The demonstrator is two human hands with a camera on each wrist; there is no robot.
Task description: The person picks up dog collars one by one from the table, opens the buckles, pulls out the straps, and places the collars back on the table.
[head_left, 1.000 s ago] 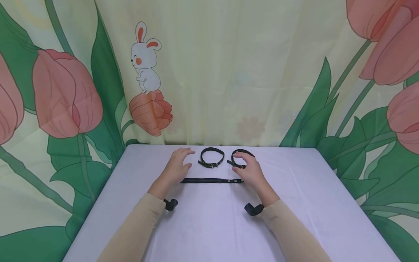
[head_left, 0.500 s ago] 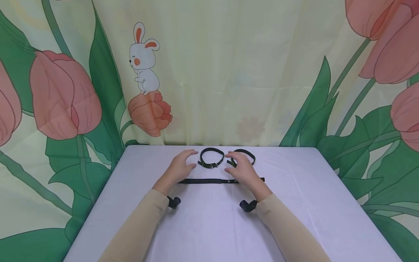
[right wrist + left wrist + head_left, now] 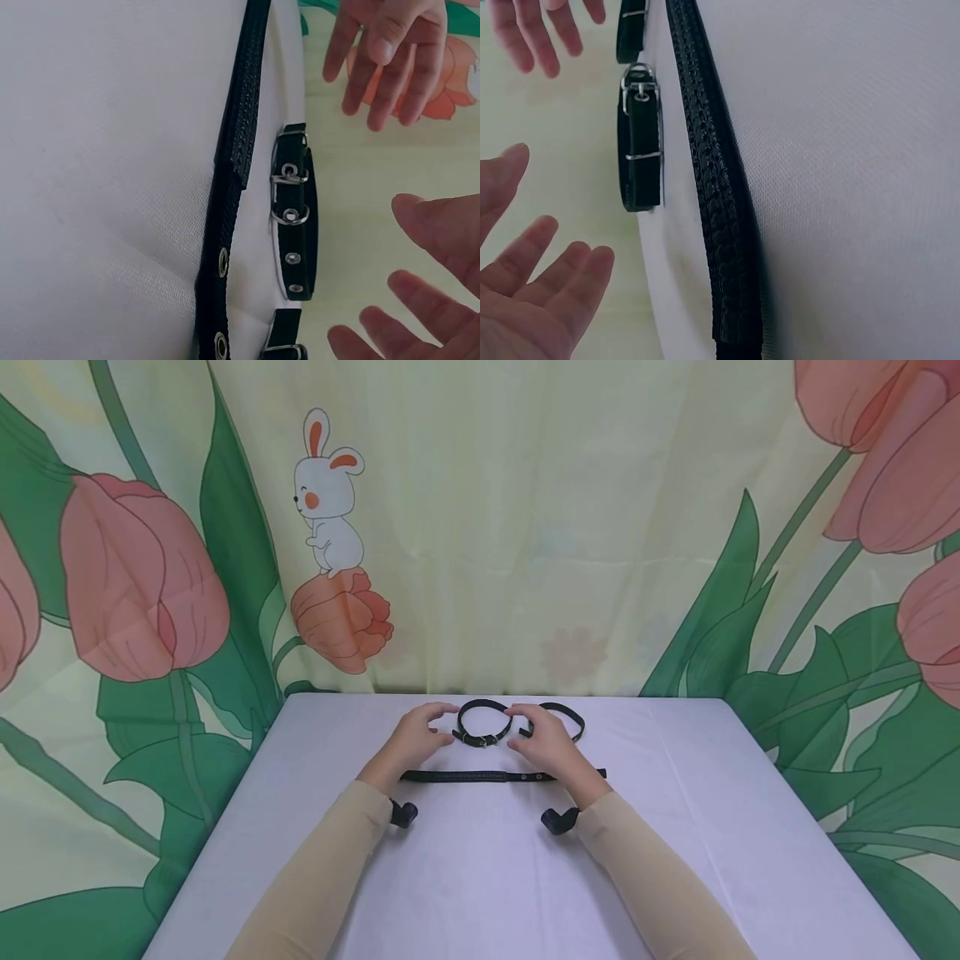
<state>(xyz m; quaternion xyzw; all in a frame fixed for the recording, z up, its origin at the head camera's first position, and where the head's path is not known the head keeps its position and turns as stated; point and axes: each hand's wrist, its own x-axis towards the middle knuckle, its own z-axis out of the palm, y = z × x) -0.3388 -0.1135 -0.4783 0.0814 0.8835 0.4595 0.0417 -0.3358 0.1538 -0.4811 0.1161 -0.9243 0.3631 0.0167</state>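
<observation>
Tulips bloomed across the pale curtain [image 3: 487, 527], a rabbit perched on a flower among them, and below it stretched the white-covered table [image 3: 480, 877]. Three black pieces were in play there: a straight strap [image 3: 465, 776] lying crosswise nearest the person, and behind it, toward the far edge, two buckled bands closed into rings, the left ring [image 3: 477, 742] and the right ring [image 3: 572, 710]. And what a poised pair of hands! The left hand [image 3: 412, 731] hovered just beside the left ring, fingers loosely bent, thumb apart, holding nothing. Over on the other flank the right hand [image 3: 551, 743] matched it, grip vacant, hiding part of the right ring in the head view; its fingertips overlapped the edge of the left ring there, yet both wrist views showed a gap between the hands and the bands. So the left ring sat framed between the two, buckle facing the person, untouched as far as the wrist views could tell. By all appearances this was the reach, with no grasp made. The next move, on that reading, called for lowering both hands and pinching the band from either side, without knocking the right ring nearby.
</observation>
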